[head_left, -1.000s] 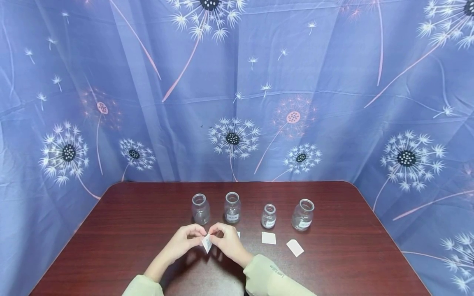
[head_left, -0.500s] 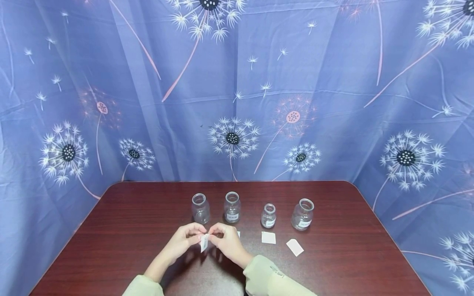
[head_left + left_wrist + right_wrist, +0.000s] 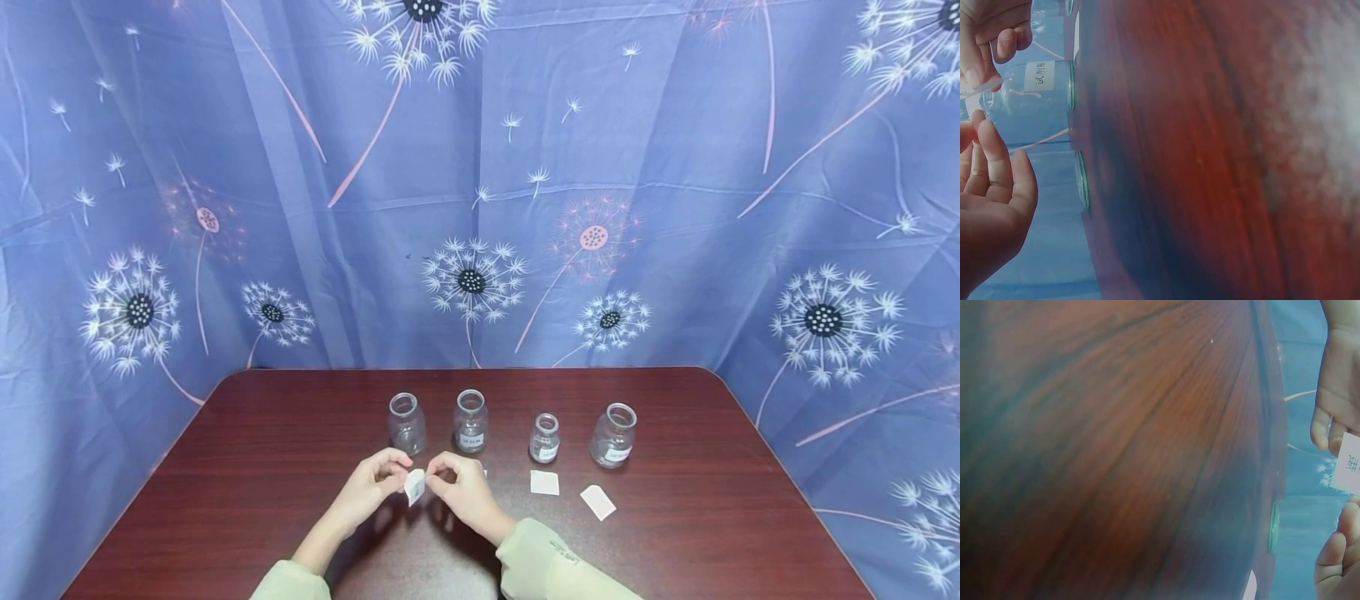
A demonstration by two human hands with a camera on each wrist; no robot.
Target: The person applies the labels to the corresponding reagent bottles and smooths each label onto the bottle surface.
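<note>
A small white paper label [image 3: 415, 487] with dark print hangs between my two hands, over the table. My left hand [image 3: 367, 488] pinches its left edge between thumb and fingers. The thumb and index finger of my right hand [image 3: 463, 493] pinch at its upper right edge. From the right wrist, the printed face of the label [image 3: 1349, 464] shows. A thin, translucent edge is at the right fingertips in the left wrist view. Just behind the hands stands a clear glass jar [image 3: 407, 423] with no label visible on it.
To the right stand a labelled glass jar [image 3: 471, 415], a smaller labelled jar [image 3: 543, 437] and another labelled jar [image 3: 613, 436]. White paper pieces [image 3: 544, 482] lie in front of them on the dark red table [image 3: 697, 517]. A blue dandelion curtain [image 3: 675, 275] hangs behind.
The label has swung from pointing down to facing more toward the head camera, a little higher. Left fingers have shifted slightly left; right fingertips have drawn slightly right. The jars have stayed put.
</note>
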